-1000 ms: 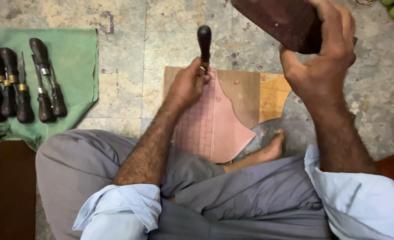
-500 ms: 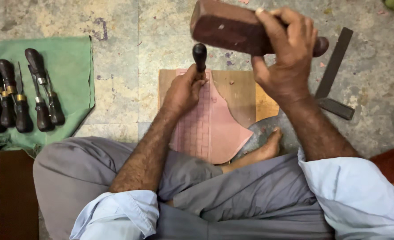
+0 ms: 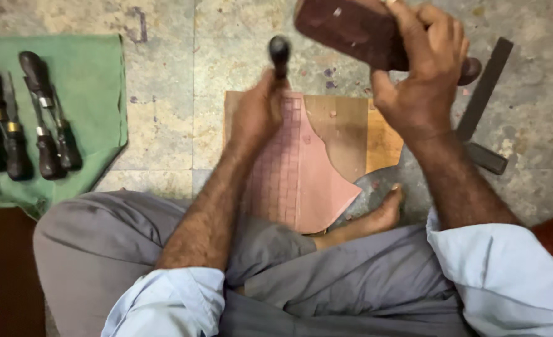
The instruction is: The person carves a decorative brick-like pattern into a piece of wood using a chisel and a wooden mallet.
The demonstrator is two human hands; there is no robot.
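Standing upright under the left hand (image 3: 258, 115), the dark-handled punch tool (image 3: 280, 56) has its long axis near vertical, its rounded butt end pointing up toward the camera and its working tip hidden behind the fingers where it meets the pink leather piece (image 3: 298, 171). The left hand is closed around the lower shaft of the tool, fingers wrapped fully, leaving only the top of the handle exposed. The right hand (image 3: 423, 87) is closed around a dark reddish-brown wooden mallet (image 3: 357, 31), held raised, up and to the right of the tool's butt end and apart from it. The mallet's long axis runs roughly crosswise in the picture, with its block end toward the tool. The relation that counts is this gap: the mallet face lies just right of and above the butt, so the right hand is the striking side while the left hand is the steadying one. The leather lies flat on a wooden board (image 3: 339, 131) on the stone floor (image 3: 164, 81), between the person's knees. To the left, well apart, a green cloth (image 3: 95, 81) carries a row of other dark-handled tools (image 3: 42, 125). A dark metal square (image 3: 485, 106) lies on the floor to the right.
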